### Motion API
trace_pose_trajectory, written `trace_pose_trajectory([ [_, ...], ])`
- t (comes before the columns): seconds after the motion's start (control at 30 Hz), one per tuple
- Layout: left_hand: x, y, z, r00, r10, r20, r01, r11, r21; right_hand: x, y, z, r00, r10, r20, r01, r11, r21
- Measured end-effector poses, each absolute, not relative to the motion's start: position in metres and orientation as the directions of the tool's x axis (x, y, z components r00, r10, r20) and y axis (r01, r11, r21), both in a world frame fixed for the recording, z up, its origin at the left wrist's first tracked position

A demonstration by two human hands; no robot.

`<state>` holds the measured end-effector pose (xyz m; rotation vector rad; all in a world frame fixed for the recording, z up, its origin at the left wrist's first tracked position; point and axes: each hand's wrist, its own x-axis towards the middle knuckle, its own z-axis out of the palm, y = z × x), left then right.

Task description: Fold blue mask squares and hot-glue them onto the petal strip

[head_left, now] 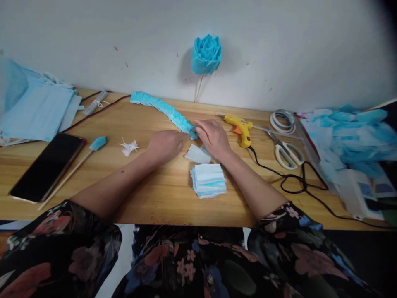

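With the right hand (213, 135), grasping the near end of a long, pleated light-blue fabric strip (169, 110), laid across the brown wooden table (161, 198) and curving toward the back left; with the left hand (166, 145), curled and reaching that same end, impossible to tell whether gripping. Beside the right palm, loose pale flat pieces (197, 154); nearer, a stack of white-and-blue fabric rectangles (209, 181). Off to the right, a yellow plastic glue gun (236, 122) and white-handled scissors (283, 160); to the left, a crumpled white scrap (128, 147); behind, a blue fabric rose (206, 56) on thin sticks.
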<state>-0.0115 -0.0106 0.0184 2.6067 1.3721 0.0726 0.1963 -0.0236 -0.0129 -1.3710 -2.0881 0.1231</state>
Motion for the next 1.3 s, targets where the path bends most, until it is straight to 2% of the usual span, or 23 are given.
trace_pose_trajectory([
  [0.23, -0.013, -0.01, 0.016, 0.539, 0.842, -0.026, 0.816, -0.515, 0.263, 0.198, -0.029, -0.005, -0.036, 0.789, 0.613, 0.776, 0.408, -0.481],
  [0.43, -0.018, -0.006, 0.011, 0.467, 0.882, 0.065, 0.754, -0.435, 0.492, 0.206, -0.027, -0.008, -0.021, 0.811, 0.585, 0.819, 0.349, -0.454],
  [0.53, -0.02, -0.004, 0.011, 0.45, 0.889, 0.082, 0.72, -0.415, 0.556, 0.208, -0.027, -0.008, -0.004, 0.821, 0.57, 0.836, 0.316, -0.448],
  [0.8, -0.022, 0.004, 0.003, 0.457, 0.883, 0.112, 0.657, -0.419, 0.626, 0.21, -0.026, -0.011, 0.061, 0.834, 0.549, 0.873, 0.222, -0.435],
  [0.93, -0.024, 0.008, 0.001, 0.443, 0.889, 0.115, 0.643, -0.405, 0.65, 0.21, -0.024, -0.014, 0.107, 0.827, 0.552, 0.862, 0.2, -0.466],
  [1.3, -0.023, 0.004, 0.01, 0.468, 0.879, 0.094, 0.65, -0.414, 0.637, 0.216, -0.024, -0.009, 0.097, 0.834, 0.543, 0.855, 0.21, -0.475],
])
